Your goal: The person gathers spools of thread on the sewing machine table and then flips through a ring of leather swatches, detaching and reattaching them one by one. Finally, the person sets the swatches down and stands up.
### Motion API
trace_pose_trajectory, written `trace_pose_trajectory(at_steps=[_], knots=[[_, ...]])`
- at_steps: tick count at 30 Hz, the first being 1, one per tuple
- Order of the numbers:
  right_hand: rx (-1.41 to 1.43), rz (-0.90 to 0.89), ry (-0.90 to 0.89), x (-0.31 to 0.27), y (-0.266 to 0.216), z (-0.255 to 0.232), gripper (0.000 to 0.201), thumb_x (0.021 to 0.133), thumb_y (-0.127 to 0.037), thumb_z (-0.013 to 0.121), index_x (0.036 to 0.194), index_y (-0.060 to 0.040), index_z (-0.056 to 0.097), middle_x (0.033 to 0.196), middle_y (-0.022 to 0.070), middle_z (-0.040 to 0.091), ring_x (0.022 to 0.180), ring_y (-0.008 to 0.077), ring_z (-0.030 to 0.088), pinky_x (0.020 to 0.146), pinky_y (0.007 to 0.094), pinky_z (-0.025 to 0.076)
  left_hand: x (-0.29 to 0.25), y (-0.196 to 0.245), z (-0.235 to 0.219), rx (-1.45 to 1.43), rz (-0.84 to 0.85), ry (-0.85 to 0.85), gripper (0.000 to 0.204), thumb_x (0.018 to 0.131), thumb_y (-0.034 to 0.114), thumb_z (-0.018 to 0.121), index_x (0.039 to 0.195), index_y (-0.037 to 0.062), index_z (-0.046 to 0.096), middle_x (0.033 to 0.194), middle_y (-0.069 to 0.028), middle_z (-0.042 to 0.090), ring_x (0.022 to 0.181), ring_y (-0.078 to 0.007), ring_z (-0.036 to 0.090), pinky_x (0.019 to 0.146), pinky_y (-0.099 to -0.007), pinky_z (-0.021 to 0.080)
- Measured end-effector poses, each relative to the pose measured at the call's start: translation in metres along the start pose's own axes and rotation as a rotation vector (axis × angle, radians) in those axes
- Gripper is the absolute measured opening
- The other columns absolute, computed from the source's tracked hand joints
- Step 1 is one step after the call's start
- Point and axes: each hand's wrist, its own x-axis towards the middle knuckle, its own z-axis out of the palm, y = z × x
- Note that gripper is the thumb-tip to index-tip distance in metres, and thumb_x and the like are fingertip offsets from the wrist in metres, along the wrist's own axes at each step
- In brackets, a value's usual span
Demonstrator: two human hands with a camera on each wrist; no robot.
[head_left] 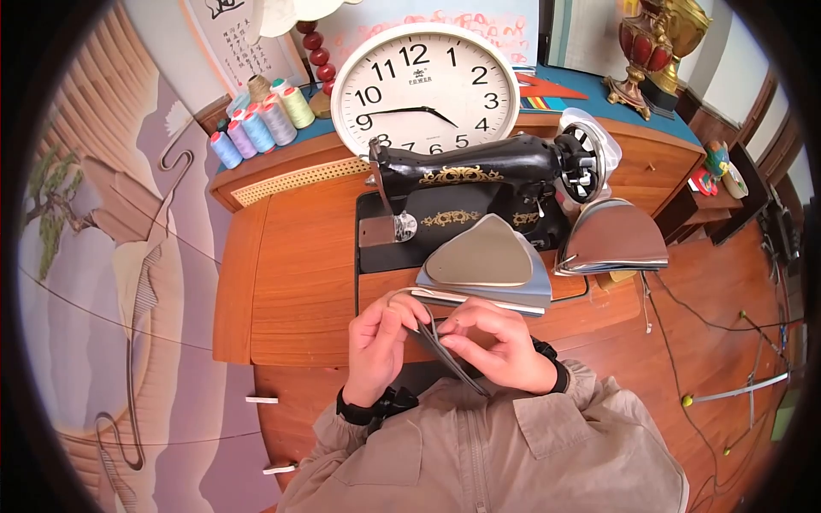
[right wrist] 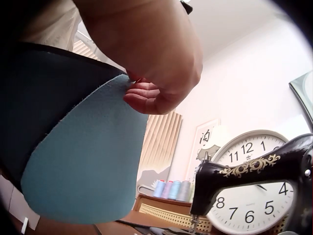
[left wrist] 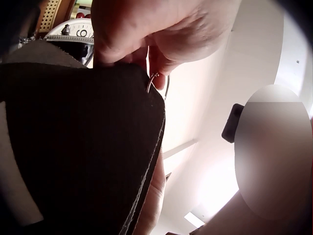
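Note:
Both hands hold a bundle of leather-like swatches [head_left: 460,366] edge-on in front of the jacket. My left hand [head_left: 376,342] pinches its upper corner, where a thin loop [left wrist: 151,83] passes through the material in the left wrist view. There the dark face of a swatch [left wrist: 83,142] fills much of the picture. With thumb and forefinger my right hand [head_left: 505,346] pinches the bundle's edge from the other side. A teal swatch [right wrist: 88,161] hangs below this hand in the right wrist view, partly overlapped by a dark one [right wrist: 44,98].
Just beyond the hands lie a grey-topped swatch stack [head_left: 481,252] and a brown-topped one [head_left: 617,235]. A black sewing machine [head_left: 462,167] stands behind them on the wooden table [head_left: 295,265]. Further back are a wall clock [head_left: 419,85], thread spools [head_left: 278,124] and a trophy [head_left: 641,56].

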Motion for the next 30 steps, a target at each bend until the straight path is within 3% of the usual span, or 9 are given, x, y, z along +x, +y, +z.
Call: trace_pose_trajectory(at_steps=[4, 5, 7, 8, 11, 15, 17, 28, 30], knots=[[-0.014, -0.01, -0.097, 0.007, 0.0, 0.005, 0.02, 0.084, -0.004, 0.071, 0.102, -0.0006, 0.065, 0.093, 0.0062, 0.065, 0.08, 0.0145, 0.061, 0.067, 0.0267, 0.05, 0.0, 0.0, 0.0, 0.02, 0.02, -0.022, 0.033, 0.103, 0.027, 0.044, 0.083, 0.0026, 0.052, 0.096, -0.0155, 0.059, 0.093, -0.026, 0.058, 0.09, -0.0426, 0.045], [0.046, 0.057, -0.124, 0.01, -0.003, 0.004, 0.02, 0.085, -0.004, 0.07, 0.103, -0.0009, 0.065, 0.094, 0.0057, 0.066, 0.082, 0.0139, 0.061, 0.069, 0.0265, 0.049, 0.0, 0.001, -0.002, -0.005, -0.019, -0.022, 0.033, 0.103, 0.029, 0.042, 0.082, 0.0051, 0.051, 0.096, -0.0148, 0.059, 0.093, -0.0277, 0.058, 0.093, -0.0466, 0.045], [0.217, 0.251, -0.082, 0.011, -0.002, 0.005, 0.017, 0.088, -0.004, 0.067, 0.105, -0.0018, 0.066, 0.096, 0.0041, 0.067, 0.087, 0.0124, 0.06, 0.075, 0.0268, 0.048, -0.002, -0.001, -0.011, -0.05, -0.008, -0.006, 0.034, 0.104, 0.029, 0.042, 0.082, 0.0039, 0.052, 0.095, -0.0145, 0.058, 0.093, -0.0265, 0.059, 0.092, -0.0442, 0.045], [0.111, 0.191, -0.04, 0.015, 0.011, 0.002, 0.017, 0.088, -0.006, 0.065, 0.105, -0.002, 0.066, 0.095, 0.007, 0.067, 0.086, 0.0184, 0.062, 0.077, 0.0295, 0.048, -0.003, -0.001, -0.015, -0.092, -0.001, 0.006, 0.035, 0.104, 0.029, 0.042, 0.082, 0.0027, 0.052, 0.095, -0.0141, 0.058, 0.093, -0.0253, 0.06, 0.092, -0.0419, 0.046], [-0.624, 0.013, 0.016, 0.033, 0.037, -0.008, 0.02, 0.083, -0.006, 0.066, 0.103, -0.0017, 0.067, 0.092, 0.0119, 0.064, 0.088, 0.032, 0.06, 0.079, 0.0383, 0.05, -0.006, 0.002, -0.025, -0.149, -0.034, 0.058, 0.035, 0.104, 0.029, 0.041, 0.082, 0.0034, 0.052, 0.09, -0.0125, 0.056, 0.084, -0.0227, 0.059, 0.092, -0.0425, 0.045], [-0.82, -0.019, -0.02, 0.028, 0.07, -0.007, 0.019, 0.079, -0.008, 0.069, 0.097, -0.0029, 0.07, 0.093, 0.0081, 0.065, 0.089, 0.0293, 0.059, 0.079, 0.0381, 0.05, -0.006, 0.001, -0.035, -0.127, -0.016, 0.08, 0.034, 0.104, 0.028, 0.041, 0.083, 0.0036, 0.052, 0.086, -0.0106, 0.053, 0.076, -0.0193, 0.055, 0.091, -0.0419, 0.045], [-0.834, 0.016, -0.03, 0.029, 0.072, -0.005, 0.017, 0.078, -0.007, 0.069, 0.095, -0.0032, 0.07, 0.092, 0.0074, 0.065, 0.088, 0.0289, 0.059, 0.079, 0.0375, 0.05, -0.006, 0.003, -0.035, -0.088, -0.068, 0.112, 0.036, 0.105, 0.03, 0.035, 0.079, 0.0078, 0.043, 0.08, -0.0073, 0.048, 0.068, -0.0164, 0.047, 0.089, -0.0431, 0.044], [-0.887, 0.013, -0.014, 0.031, 0.074, -0.004, 0.009, 0.081, 0.001, 0.065, 0.089, -0.001, 0.062, 0.09, 0.0114, 0.065, 0.081, 0.0296, 0.06, 0.071, 0.038, 0.05, 0.002, -0.001, -0.038, -0.329, -0.133, 0.213, 0.034, 0.106, 0.033, 0.031, 0.082, 0.0108, 0.042, 0.075, -0.0016, 0.041, 0.063, -0.0113, 0.038, 0.073, -0.0328, 0.04], [-0.723, 0.122, 0.131, 0.029, 0.054, 0.004, 0.01, 0.085, 0.001, 0.06, 0.094, -0.001, 0.057, 0.089, 0.0133, 0.065, 0.079, 0.0311, 0.062, 0.07, 0.0382, 0.05, 0.005, 0.002, -0.034, -0.347, -0.124, 0.235, 0.035, 0.106, 0.033, 0.031, 0.082, 0.0108, 0.042, 0.074, -0.0013, 0.04, 0.063, -0.0109, 0.037, 0.071, -0.031, 0.039]])
